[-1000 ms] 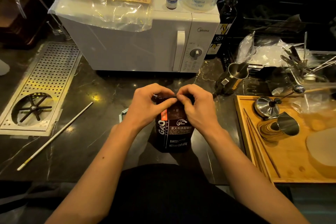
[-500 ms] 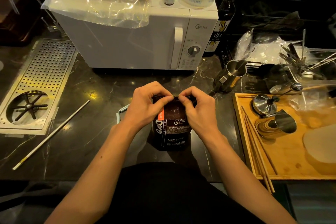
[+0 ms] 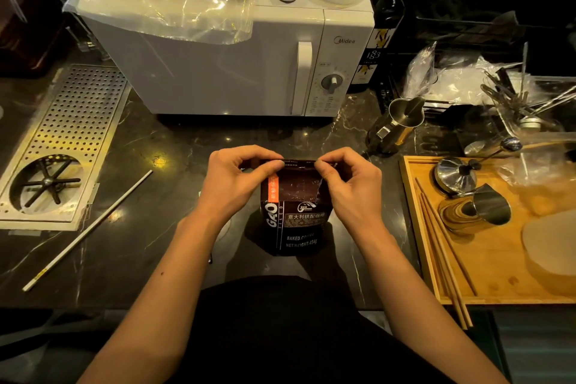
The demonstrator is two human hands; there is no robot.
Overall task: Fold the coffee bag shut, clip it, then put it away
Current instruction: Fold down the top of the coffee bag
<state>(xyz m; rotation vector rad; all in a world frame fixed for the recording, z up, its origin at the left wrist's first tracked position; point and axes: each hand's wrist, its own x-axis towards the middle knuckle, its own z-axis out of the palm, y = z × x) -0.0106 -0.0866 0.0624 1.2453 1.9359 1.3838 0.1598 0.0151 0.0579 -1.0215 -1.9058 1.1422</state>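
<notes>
Two hands pinch the top edge of the coffee bag (image 3: 294, 212), which stands upright on the dark counter (image 3: 174, 150): left hand (image 3: 238, 179) and right hand (image 3: 347, 185) both closed on the fold. Folding is underway; clipping and storage remain. No clip identifiable.

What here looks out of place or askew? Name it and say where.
The long white stick lies diagonally on the dark marble counter, left of the hands; loose clear plastic film droops over the white microwave's top. Nothing looks spilled.
</notes>
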